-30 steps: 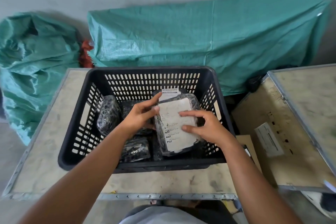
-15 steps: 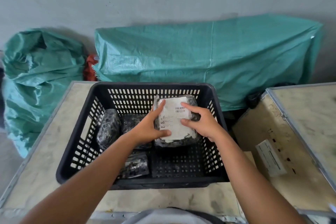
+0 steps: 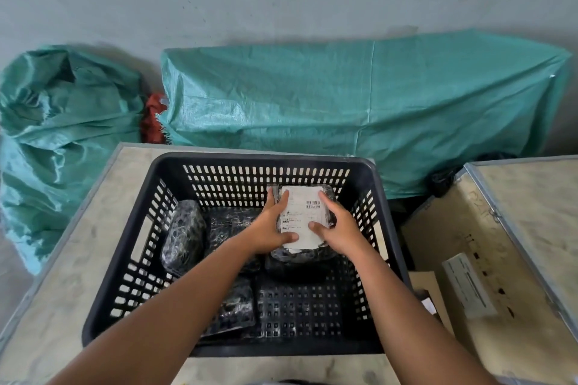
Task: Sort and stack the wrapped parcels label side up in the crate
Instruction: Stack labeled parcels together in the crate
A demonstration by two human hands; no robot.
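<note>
A black slotted plastic crate [image 3: 237, 160] stands on a pale wooden box. Inside, at the far right, lies a black-wrapped parcel [image 3: 301, 216] with its white label facing up. My left hand [image 3: 269, 228] grips its left side and my right hand [image 3: 336, 228] its right side, thumbs on the label. Another wrapped parcel [image 3: 184, 231] leans at the crate's left wall. A dark parcel [image 3: 228, 223] lies flat beside it, partly hidden by my left arm. One more parcel [image 3: 236, 306] lies near the front under my forearm.
The crate's front right floor [image 3: 300, 309] is bare mesh. A second wooden box [image 3: 500, 259] with a paper label stands to the right. Green woven sacks [image 3: 359, 109] lie against the wall behind, another green sack [image 3: 56, 134] at the left.
Both hands have carried the labelled parcel from the crate's middle front toward the far right corner, and it now lies lower and flatter. The camera view has tilted upward.
</note>
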